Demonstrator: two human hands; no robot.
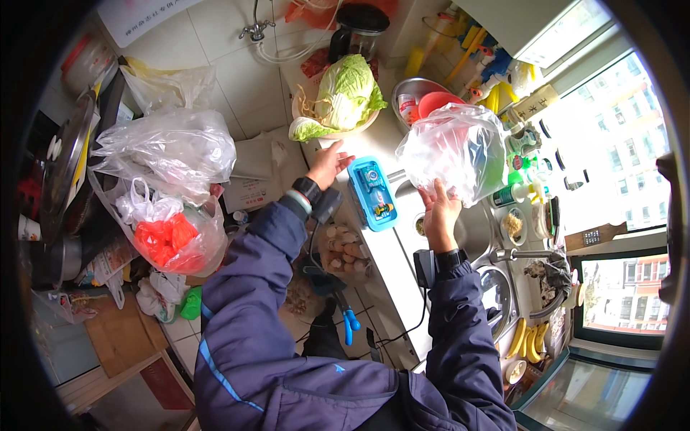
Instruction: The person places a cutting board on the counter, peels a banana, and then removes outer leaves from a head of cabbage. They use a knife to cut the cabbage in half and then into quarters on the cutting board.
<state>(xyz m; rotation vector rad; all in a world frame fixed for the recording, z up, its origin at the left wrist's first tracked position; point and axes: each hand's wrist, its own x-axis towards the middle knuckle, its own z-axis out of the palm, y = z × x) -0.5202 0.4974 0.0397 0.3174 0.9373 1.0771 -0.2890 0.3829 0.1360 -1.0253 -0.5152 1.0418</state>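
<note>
My right hand (442, 213) holds the near edge of a large clear plastic bag (458, 153), which billows over the far part of the sink. My left hand (328, 166) holds nothing, and its fingers are spread beside the left rim of a small blue plastic basket (356, 191). Inside that basket lie a few small packaged items whose kind is hard to tell. Beyond my left hand, a napa cabbage (349, 89) rests in a shallow bowl (362, 127) with some loose leaves and roots.
A metal basin (401, 89) with a red bowl (436, 101) stands at the back. Bottles (504, 196) line the windowsill beyond the sink faucet (520, 254). Bananas (527, 342) lie at right. Stuffed plastic bags (167, 153) crowd the left; a bag of eggs (345, 250) sits below the counter.
</note>
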